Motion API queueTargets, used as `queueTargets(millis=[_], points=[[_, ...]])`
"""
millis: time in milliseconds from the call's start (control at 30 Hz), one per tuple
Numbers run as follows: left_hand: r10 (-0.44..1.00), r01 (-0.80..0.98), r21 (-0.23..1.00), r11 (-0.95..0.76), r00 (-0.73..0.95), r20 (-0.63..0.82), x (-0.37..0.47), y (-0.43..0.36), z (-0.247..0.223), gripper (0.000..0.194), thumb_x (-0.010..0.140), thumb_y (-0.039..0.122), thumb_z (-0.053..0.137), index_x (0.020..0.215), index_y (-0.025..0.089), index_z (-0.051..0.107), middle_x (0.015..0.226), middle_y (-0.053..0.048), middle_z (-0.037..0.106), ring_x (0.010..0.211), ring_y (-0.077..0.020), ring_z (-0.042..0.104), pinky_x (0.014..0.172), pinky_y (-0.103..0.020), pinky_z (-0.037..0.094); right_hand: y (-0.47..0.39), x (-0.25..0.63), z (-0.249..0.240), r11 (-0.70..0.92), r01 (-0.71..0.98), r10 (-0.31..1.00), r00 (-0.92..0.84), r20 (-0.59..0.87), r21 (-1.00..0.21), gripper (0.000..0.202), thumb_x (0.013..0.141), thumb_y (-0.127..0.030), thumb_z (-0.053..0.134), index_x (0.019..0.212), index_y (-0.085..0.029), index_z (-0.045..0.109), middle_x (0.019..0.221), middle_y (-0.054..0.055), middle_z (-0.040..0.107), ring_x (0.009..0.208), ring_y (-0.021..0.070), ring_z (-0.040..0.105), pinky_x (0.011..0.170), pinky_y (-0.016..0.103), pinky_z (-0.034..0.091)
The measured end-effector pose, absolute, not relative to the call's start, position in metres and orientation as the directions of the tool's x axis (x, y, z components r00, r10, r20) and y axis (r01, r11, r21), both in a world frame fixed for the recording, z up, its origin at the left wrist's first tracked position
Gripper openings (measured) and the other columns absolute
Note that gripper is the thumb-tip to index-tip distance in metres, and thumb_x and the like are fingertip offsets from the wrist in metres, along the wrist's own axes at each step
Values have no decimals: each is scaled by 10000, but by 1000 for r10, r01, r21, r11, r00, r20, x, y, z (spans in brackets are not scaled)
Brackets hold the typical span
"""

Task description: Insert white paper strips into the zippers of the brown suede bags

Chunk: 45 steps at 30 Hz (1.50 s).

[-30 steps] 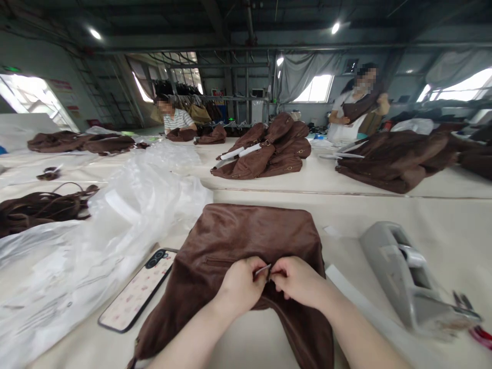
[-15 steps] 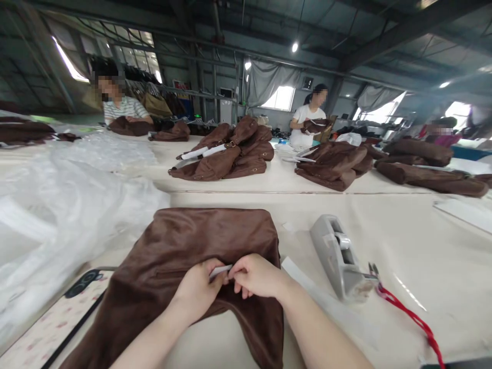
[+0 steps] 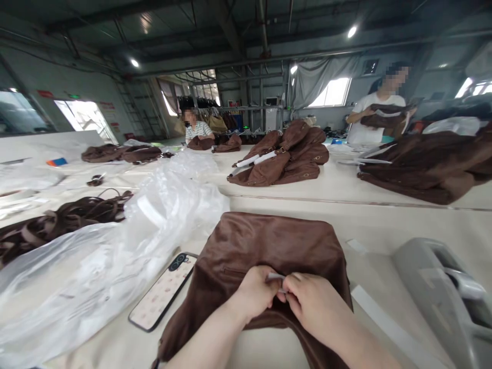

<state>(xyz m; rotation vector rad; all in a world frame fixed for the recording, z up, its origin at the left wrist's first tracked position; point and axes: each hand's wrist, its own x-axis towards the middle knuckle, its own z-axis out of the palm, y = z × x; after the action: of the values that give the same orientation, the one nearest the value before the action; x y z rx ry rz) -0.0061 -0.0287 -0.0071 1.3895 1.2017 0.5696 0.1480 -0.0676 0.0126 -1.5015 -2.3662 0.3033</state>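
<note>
A brown leather bag point(image 3: 277, 236) lies on the pale table in front of me, a short slit visible across its upper panel. Above its curved near edge, my left hand point(image 3: 255, 293) pinches a small white strip point(image 3: 275, 277) between thumb and fingers. My right hand point(image 3: 317, 300) is closed at the strip's other end, its fingertips meeting those of the left. What lies under the fingers is hidden. Left of the bag rests a phone point(image 3: 163, 292) in a patterned case. To the right stands a grey tape dispenser point(image 3: 418, 282), cut off by the frame.
Crumpled clear plastic point(image 3: 111, 266) covers much of the left side, beside a heap of brown straps point(image 3: 65, 220). Stacked brown bags point(image 3: 284, 161) lie farther back, with more bags point(image 3: 430, 164) at right. Two people work beyond. A white paper piece point(image 3: 384, 318) lies near my right arm.
The view has swung left, so the bag, hands and dispenser appear farther right. Both hands stay together at the white strip. The straps have come into view.
</note>
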Motion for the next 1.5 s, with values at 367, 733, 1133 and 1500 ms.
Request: queueTargets(millis=[367, 733, 1133, 1500], points=[[917, 449, 890, -73, 382, -118, -6, -33, -14, 202, 734, 310, 566, 698, 135, 659, 649, -16, 660, 557, -102, 525, 508, -192, 361, -59, 163, 5, 325, 886, 945, -314, 88, -330, 171, 806, -110, 519, 719, -224, 613, 735, -18, 649, 707, 151, 617, 644, 266, 356], [944, 570, 802, -181, 328, -20, -3, -38, -10, 132, 629, 148, 519, 688, 183, 632, 659, 25, 635, 605, -116, 547, 553, -201, 381, -58, 158, -3, 329, 891, 944, -316, 91, -313, 163, 831, -118, 492, 755, -212, 603, 753, -4, 644, 729, 161, 619, 650, 268, 368], [906, 645, 656, -392, 396, 153, -6, -42, -4, 242, 692, 114, 441, 733, 213, 657, 732, -12, 646, 688, -148, 567, 634, -226, 413, -57, 151, -8, 201, 908, 979, -170, 113, -369, 186, 860, -117, 440, 778, -209, 580, 773, 12, 651, 731, 178, 620, 615, 281, 352], [908, 558, 751, -353, 398, 131, -6, -39, -4, 264, 729, 115, 445, 797, 201, 685, 801, -15, 671, 748, -147, 593, 699, -232, 447, -53, 154, -11, 162, 859, 986, -121, 115, -485, 291, 787, -98, 536, 1036, -249, 540, 741, -29, 658, 710, 168, 633, 598, 263, 348]])
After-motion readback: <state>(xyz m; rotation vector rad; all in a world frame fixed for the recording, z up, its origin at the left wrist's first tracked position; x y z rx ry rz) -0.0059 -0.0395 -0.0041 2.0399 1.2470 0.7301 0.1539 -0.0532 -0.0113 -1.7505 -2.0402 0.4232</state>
